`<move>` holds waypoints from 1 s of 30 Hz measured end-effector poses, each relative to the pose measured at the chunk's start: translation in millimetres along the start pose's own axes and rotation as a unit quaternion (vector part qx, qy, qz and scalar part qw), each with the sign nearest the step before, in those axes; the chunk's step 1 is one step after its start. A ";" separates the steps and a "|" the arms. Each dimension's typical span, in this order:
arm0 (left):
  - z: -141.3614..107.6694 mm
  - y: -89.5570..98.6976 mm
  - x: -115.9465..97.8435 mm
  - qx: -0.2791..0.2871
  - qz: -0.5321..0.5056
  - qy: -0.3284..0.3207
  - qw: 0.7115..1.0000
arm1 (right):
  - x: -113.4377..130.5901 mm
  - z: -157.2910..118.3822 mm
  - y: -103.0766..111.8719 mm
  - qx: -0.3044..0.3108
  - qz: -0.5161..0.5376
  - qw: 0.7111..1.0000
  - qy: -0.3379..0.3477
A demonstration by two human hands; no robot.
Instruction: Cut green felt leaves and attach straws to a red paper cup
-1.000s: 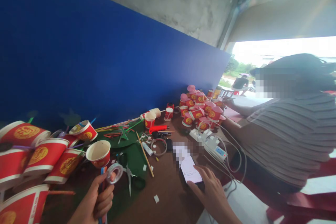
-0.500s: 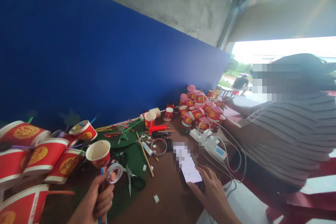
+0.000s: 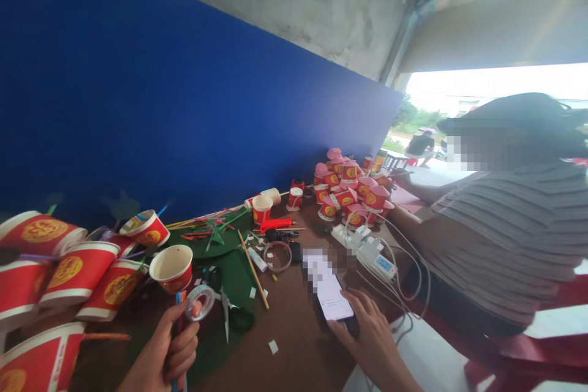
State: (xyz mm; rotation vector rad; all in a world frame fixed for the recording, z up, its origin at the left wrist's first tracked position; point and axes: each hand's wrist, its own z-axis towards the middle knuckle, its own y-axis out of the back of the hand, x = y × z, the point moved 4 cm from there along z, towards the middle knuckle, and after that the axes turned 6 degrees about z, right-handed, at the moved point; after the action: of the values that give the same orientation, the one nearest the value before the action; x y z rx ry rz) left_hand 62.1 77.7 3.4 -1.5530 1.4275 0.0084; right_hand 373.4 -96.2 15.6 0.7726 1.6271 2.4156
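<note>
My left hand (image 3: 177, 343) is closed around a small bundle of blue and orange-red sticks (image 3: 180, 301), with a clear roll of tape (image 3: 200, 303) hooked on a finger. My right hand (image 3: 367, 334) holds the lower corner of a phone (image 3: 337, 307), thumb at the bottom edge and fingers along the right side. The phone lies lit on the brown table (image 3: 303, 343), part of its screen blurred out. Beside my left hand are scissors (image 3: 226, 312) and an upright paper cup (image 3: 171, 268).
Red paper cups (image 3: 78, 275) crowd the left side. Green sheets (image 3: 220, 349), a wooden stick (image 3: 253, 269) and paper scraps lie mid-table. A power strip (image 3: 367, 251) with looping cables and a pile of pink-topped cups (image 3: 349, 190) are to the right. A co-worker (image 3: 509, 220) sits there.
The co-worker's head has tilted slightly. My hands, the tape and the phone stay almost where they were.
</note>
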 end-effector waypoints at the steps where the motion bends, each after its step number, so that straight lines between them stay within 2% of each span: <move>1: -0.6 -0.7 0.0 0.000 0.000 0.001 1.000 | -0.4 0.0 0.3 -0.001 0.001 1.000 0.001; 10: 0.0 -3.1 -0.5 0.007 0.008 0.002 1.000 | 8.3 -3.2 9.0 0.005 0.006 0.999 0.034; 14: 0.1 -2.3 0.1 0.019 0.004 -0.004 1.000 | 14.7 -2.1 9.4 0.036 0.006 0.999 0.036; 20: -2.5 -5.3 -1.4 -0.011 0.008 0.008 1.000 | 19.5 3.4 8.5 0.044 0.000 0.999 0.031; 25: -6.5 -8.0 -2.2 -0.007 0.006 0.006 1.000 | 22.9 7.5 3.2 0.057 -0.016 0.996 0.059; 27: -6.9 -7.2 -1.8 -0.008 0.008 0.006 1.000 | 23.0 8.9 3.3 0.047 -0.018 0.996 0.070; 30: -5.9 -6.1 -1.6 -0.010 0.012 0.005 1.000 | 18.3 9.7 7.4 -0.010 -0.011 0.998 0.056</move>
State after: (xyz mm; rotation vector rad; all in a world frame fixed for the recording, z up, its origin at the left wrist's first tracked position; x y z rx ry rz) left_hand 62.9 74.0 11.2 -1.5541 1.4572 0.0283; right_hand 363.6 -84.2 31.3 0.6228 1.6381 2.4974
